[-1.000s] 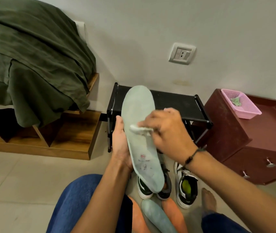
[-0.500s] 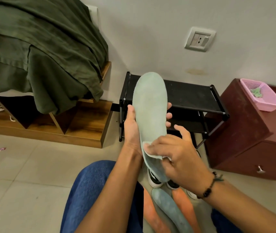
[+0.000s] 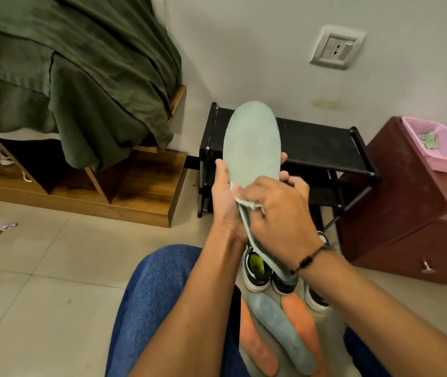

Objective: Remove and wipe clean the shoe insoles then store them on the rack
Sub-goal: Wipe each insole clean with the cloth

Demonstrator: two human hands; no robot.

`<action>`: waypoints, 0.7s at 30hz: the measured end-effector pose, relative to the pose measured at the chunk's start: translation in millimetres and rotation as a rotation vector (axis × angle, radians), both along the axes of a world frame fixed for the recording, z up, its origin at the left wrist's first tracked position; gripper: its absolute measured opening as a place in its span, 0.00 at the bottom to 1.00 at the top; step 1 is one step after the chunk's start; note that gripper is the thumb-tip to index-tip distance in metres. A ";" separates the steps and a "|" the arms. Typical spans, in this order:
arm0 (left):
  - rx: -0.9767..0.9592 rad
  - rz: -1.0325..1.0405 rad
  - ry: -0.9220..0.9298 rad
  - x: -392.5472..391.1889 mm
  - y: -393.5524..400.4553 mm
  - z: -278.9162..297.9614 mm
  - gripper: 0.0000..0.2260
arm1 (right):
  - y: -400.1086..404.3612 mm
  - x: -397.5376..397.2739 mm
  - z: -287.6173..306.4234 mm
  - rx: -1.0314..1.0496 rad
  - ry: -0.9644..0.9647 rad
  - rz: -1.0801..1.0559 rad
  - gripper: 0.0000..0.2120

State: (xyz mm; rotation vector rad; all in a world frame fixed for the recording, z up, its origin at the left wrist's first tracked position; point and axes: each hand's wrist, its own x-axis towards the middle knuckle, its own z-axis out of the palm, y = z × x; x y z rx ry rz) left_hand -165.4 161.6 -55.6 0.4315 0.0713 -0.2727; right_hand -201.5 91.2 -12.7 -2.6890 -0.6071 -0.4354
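Wiping is mid-way, I'd judge: the left hand (image 3: 226, 202) grips the pale green insole (image 3: 252, 148) upright in front of the black rack (image 3: 323, 148), while the right hand (image 3: 279, 210) pinches a small white wipe (image 3: 240, 198) against its middle. On the floor at six o'clock lie another green insole (image 3: 279, 330) and two orange insoles (image 3: 257, 346), with sneakers (image 3: 257, 270) just beyond them, so removal looks largely done but nothing I can see sits on the rack's top shelf at twelve o'clock yet. No brand or writing is readable on the insole from here
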 end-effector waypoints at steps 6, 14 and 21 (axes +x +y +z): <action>0.019 0.011 -0.070 -0.4 9.6 -5.9 0.41 | -20.0 -45.1 -20.6 0.170 0.114 0.139 0.18; -0.038 0.053 -0.046 -0.8 -2.4 7.5 0.37 | -27.7 -1.9 35.5 0.383 0.016 0.014 0.12; -0.049 0.063 -0.030 -0.2 9.0 1.7 0.39 | 5.7 -10.5 0.6 0.016 0.063 0.044 0.14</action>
